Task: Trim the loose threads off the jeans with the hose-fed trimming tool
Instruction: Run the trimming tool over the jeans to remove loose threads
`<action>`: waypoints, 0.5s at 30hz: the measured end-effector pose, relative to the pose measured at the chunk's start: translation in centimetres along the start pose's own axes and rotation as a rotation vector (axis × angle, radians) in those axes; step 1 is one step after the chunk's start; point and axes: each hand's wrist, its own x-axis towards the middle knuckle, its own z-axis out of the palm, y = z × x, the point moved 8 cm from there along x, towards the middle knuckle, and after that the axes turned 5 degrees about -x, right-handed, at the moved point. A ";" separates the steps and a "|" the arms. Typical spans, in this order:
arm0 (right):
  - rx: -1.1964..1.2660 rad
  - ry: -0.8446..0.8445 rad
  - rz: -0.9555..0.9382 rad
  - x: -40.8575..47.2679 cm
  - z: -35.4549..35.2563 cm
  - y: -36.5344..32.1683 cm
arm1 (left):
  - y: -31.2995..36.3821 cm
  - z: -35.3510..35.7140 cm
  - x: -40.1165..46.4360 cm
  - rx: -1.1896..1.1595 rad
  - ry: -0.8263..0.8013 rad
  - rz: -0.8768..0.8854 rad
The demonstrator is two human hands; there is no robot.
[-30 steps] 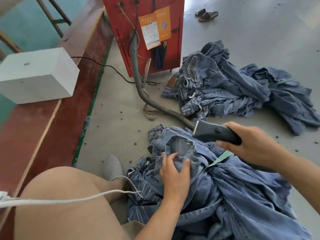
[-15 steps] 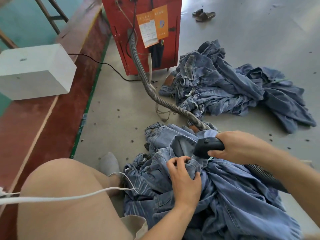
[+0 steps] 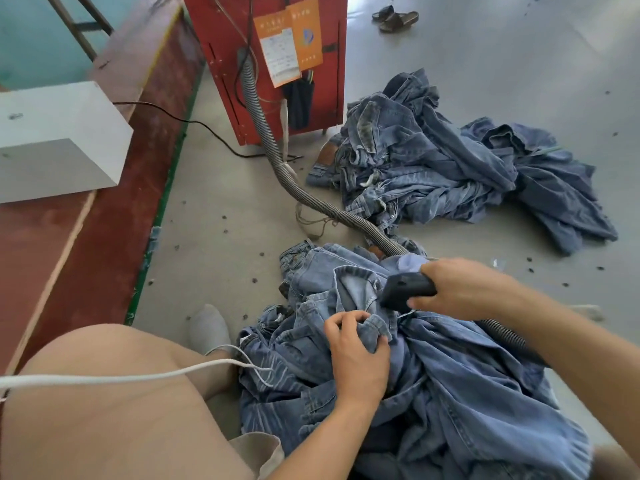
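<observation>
so the grey floor (image 3: 502, 64) takes up most of the view, with little dark bits scattered over it. along the left runs a long red-brown bench (image 3: 69, 244), and a white box (image 3: 59, 140) sits on it at the far left. at the far end stands a red machine (image 3: 263, 64) with orange papers stuck on its front. a big heap of blue jeans (image 3: 450, 161) lies on the floor to the right of the machine, and way past that there's a pair of dark sandals (image 3: 394, 18). closer in, the jeans being worked on (image 3: 433, 393) are bunched up on the floor right in front of the person, next to a bare knee (image 3: 114, 393) and a foot in a grey sock (image 3: 209, 325). a ribbed grey hose (image 3: 277, 157) runs from the machine across the floor to the near pile, and shows again under the right forearm. a white cord (image 3: 104, 377) crosses over the knee. the right hand (image 3: 464, 289) is wrapped around the dark trimming tool (image 3: 403, 291), whose nose sits down against the denim. the left hand (image 3: 356, 348) is just near of it, fingers curled and pinching a fold of the jeans by a waistband edge. the two hands are close but not touching.
</observation>
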 end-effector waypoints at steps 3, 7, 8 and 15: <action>0.041 0.119 0.003 1.3 0.3 -2.0 | -0.4 0.3 -0.3 0.041 -0.072 0.010; 0.138 0.269 0.075 1.4 -2.8 -0.5 | -0.5 0.4 -0.2 0.011 -0.135 -0.053; 0.145 0.265 0.060 1.0 -3.3 0.2 | -0.5 0.3 0.0 -0.033 -0.123 -0.088; 0.104 0.092 -0.078 -1.6 -2.1 0.5 | -1.1 -0.1 2.9 0.046 -0.147 -0.204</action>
